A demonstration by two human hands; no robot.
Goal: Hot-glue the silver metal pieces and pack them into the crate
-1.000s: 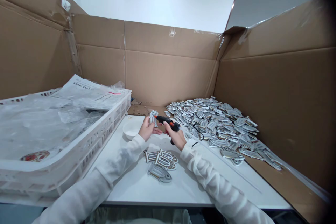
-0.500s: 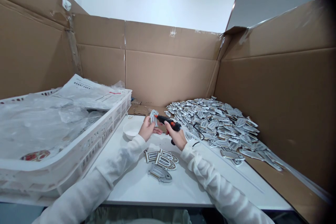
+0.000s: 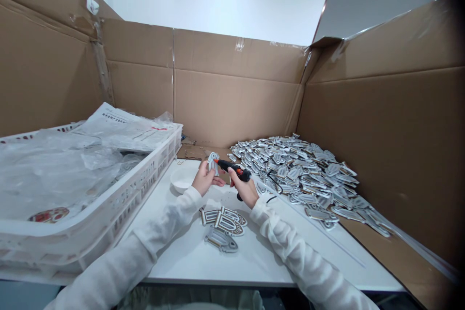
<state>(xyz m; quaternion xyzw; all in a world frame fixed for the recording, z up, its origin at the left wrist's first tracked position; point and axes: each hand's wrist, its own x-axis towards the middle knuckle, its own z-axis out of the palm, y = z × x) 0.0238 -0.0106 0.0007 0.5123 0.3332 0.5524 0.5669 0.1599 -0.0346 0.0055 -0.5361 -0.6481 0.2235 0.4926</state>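
Observation:
My left hand (image 3: 204, 178) pinches a small grey-and-white arch-shaped ornament (image 3: 213, 162), holding it upright above the table. In my right hand (image 3: 245, 191) is a black glue gun (image 3: 234, 169) with an orange tip, its nozzle pointing left at the ornament's upper part. The tip touches or nearly touches it; I cannot tell which. Between my forearms, several similar ornaments (image 3: 228, 222) with brown and white patterns lie overlapping on the white table (image 3: 265, 266). A shallow white bowl (image 3: 181, 180) stands just left of my left hand.
A large heap of the same ornaments (image 3: 298, 169) covers the right rear. At left stands a white plastic basket (image 3: 145, 189) holding clear plastic bags and a printed sheet (image 3: 127, 126). Cardboard walls (image 3: 232, 92) enclose the table. A black cord (image 3: 276, 184) runs near my right hand.

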